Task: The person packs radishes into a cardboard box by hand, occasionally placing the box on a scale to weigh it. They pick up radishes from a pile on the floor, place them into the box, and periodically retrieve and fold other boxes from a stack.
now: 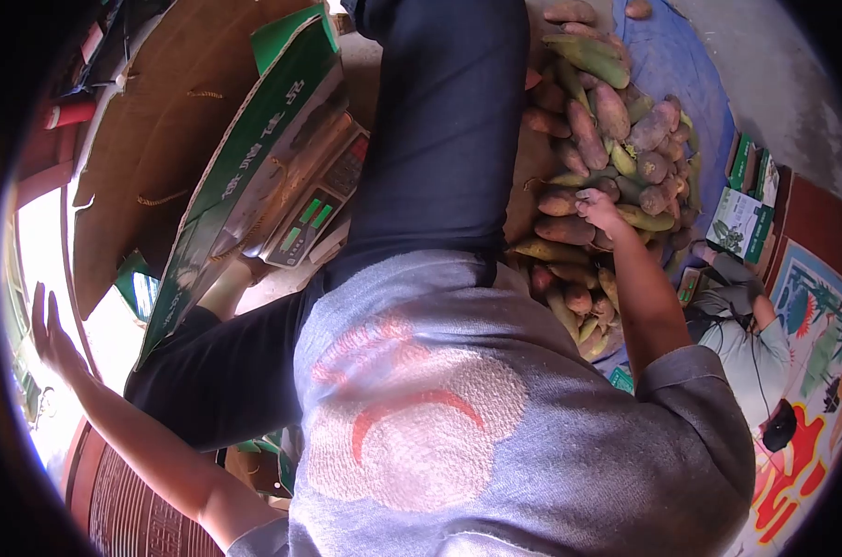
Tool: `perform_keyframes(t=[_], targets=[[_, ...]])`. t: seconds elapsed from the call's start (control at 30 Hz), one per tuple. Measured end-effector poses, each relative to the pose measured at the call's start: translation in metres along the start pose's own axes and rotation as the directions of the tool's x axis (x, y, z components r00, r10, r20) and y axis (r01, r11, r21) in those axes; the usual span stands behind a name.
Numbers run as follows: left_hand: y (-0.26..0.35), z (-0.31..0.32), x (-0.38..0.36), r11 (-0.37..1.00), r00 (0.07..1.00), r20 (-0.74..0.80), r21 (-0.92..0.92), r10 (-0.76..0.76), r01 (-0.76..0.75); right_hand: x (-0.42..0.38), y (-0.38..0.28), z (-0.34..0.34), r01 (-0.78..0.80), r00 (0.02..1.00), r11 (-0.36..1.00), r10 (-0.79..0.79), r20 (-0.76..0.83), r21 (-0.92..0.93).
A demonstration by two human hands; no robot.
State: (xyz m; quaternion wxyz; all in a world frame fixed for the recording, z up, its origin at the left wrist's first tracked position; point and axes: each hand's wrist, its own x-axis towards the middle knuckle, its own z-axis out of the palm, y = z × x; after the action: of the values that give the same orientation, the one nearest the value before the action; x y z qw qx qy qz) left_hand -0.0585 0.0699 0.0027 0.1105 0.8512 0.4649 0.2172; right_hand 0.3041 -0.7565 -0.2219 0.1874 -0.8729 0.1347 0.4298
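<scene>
My left hand (53,342) is raised at the far left, fingers stretched out and nothing in them. It is nearest to the large cardboard sheet (152,121). My right hand (599,208) is over a pile of reddish, sweet-potato-like tubers (588,135), its fingers bent and drawn together against them. Whether it grips one of them is hidden. Long greenish vegetables (593,60) are mixed into the pile. A blue sheet (676,60) lies under part of the heap.
A digital scale (308,223) with green displays stands beside my leg, partly behind a green-printed cardboard box (226,186). At right, a person (737,316) in light clothing is near green-and-white boxes (741,223). A ridged brown surface (129,492) is at lower left.
</scene>
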Motion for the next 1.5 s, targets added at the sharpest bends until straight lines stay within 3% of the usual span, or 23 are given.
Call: perform_keyframes(t=[0.03,0.13,0.17,0.3,0.33,0.4,0.5,0.63,0.73,0.77,0.87,0.97,1.07,1.17,1.27,1.4,1.5], targets=[[0.002,-0.004,-0.002,0.999,1.0,0.016,0.019,-0.027,0.026,0.007,0.006,0.004,-0.023,0.999,0.999,0.024,0.046,-0.024],[-0.01,-0.015,-0.002,0.995,0.998,0.042,0.088,-0.051,0.047,0.039,0.029,0.019,0.103,0.991,0.956,-0.124,-0.06,-0.274],[-0.023,-0.019,-0.002,0.962,0.978,0.113,-0.191,-0.176,0.196,0.051,0.034,0.018,0.167,0.978,0.951,-0.194,-0.078,-0.261],[-0.048,-0.034,-0.011,0.923,0.965,0.132,-0.288,-0.226,0.255,0.032,-0.039,-0.006,0.084,0.941,0.945,-0.18,-0.286,-0.316],[-0.051,-0.037,-0.013,0.92,0.959,0.135,-0.274,-0.25,0.279,0.044,-0.041,-0.01,0.072,0.901,0.955,-0.186,-0.392,-0.286],[-0.063,-0.041,-0.02,0.912,0.944,0.141,-0.248,-0.299,0.326,0.088,-0.029,-0.025,0.102,0.863,0.951,-0.23,-0.449,-0.29],[-0.084,-0.039,-0.036,0.883,0.92,0.158,-0.263,-0.358,0.389,0.118,-0.036,-0.044,-0.06,0.89,0.927,-0.118,-0.44,-0.37],[-0.1,-0.035,-0.056,0.787,0.85,0.198,-0.32,-0.489,0.527,0.118,-0.039,-0.039,-0.122,0.923,0.987,0.073,-0.379,-0.106],[-0.111,-0.036,-0.058,0.729,0.813,0.205,-0.362,-0.545,0.581,0.091,-0.064,-0.03,-0.312,0.866,0.834,0.052,-0.498,-0.455],[-0.117,-0.037,-0.057,0.708,0.793,0.229,-0.359,-0.565,0.608,0.08,-0.076,-0.028,-0.366,0.852,0.841,0.131,-0.507,-0.397],[-0.095,-0.034,-0.06,0.694,0.776,0.217,-0.352,-0.593,0.629,0.075,-0.076,-0.018,-0.391,0.85,0.833,0.164,-0.5,-0.392],[-0.096,-0.033,-0.055,0.695,0.782,0.234,-0.362,-0.577,0.621,0.107,-0.04,-0.014,-0.298,0.853,0.881,0.072,-0.517,-0.367],[-0.078,-0.028,-0.057,0.725,0.813,0.224,-0.369,-0.538,0.581,0.072,-0.076,-0.017,-0.39,0.856,0.824,0.161,-0.491,-0.411],[-0.084,-0.026,-0.056,0.738,0.829,0.237,-0.378,-0.507,0.559,0.047,-0.109,-0.003,-0.49,0.816,0.805,0.288,-0.501,-0.335],[-0.079,-0.029,-0.056,0.729,0.837,0.225,-0.413,-0.499,0.546,0.085,-0.068,-0.002,-0.364,0.874,0.898,0.238,-0.423,-0.247],[-0.024,-0.028,-0.053,0.782,0.882,0.134,-0.416,-0.452,0.464,0.074,-0.067,0.011,-0.132,0.867,0.979,0.038,-0.497,-0.155],[-0.025,-0.026,-0.035,0.85,0.941,0.143,-0.404,-0.306,0.338,0.091,-0.058,0.012,-0.107,0.9,0.966,0.194,-0.39,0.234]])
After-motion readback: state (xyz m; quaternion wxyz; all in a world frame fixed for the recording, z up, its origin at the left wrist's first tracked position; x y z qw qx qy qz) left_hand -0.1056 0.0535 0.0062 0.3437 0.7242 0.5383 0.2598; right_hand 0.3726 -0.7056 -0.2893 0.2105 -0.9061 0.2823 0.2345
